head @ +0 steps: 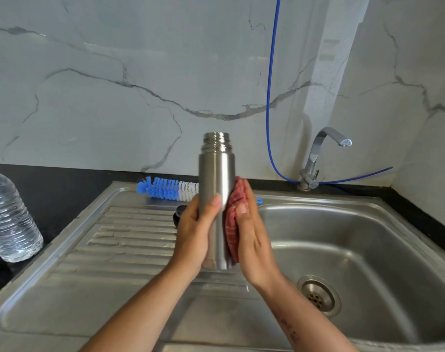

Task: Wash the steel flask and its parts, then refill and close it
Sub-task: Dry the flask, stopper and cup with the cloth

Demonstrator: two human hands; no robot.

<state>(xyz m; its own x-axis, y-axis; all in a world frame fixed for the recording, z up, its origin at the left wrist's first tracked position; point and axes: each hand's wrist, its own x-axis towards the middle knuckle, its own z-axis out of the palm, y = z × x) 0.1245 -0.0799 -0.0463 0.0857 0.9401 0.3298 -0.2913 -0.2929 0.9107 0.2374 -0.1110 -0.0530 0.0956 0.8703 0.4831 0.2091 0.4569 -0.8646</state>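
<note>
**A:** Start with the big things. What was around?

**B:** A steel sink (368, 240) with its ribbed draining board (130, 240) on the left, a tap (320, 153) at the back, and a clear water bottle (8, 217) standing on the dark counter, probably there for the refill.

**A:** And the flask?

**B:** The flask (217, 179) was held up over the edge between board and basin, likely so drips fell into steel rather than on the counter. It stood upright, long axis vertical, open threaded mouth pointing up, no cap on it.

**A:** The hands?

**B:** The left hand (196, 232) was wrapped round the lower body, thumb across the front, steadying it. The right hand (252, 232) had fairly straight fingers pressing a red cloth (235, 212) flat against the flask's right side, which I judged to be wiping the outside.

**A:** Smaller bits?

**B:** A blue and white bottle brush (168, 189) lay along the back of the board, and a small dark part (180, 212), maybe the stopper, sat behind the left hand.
</note>
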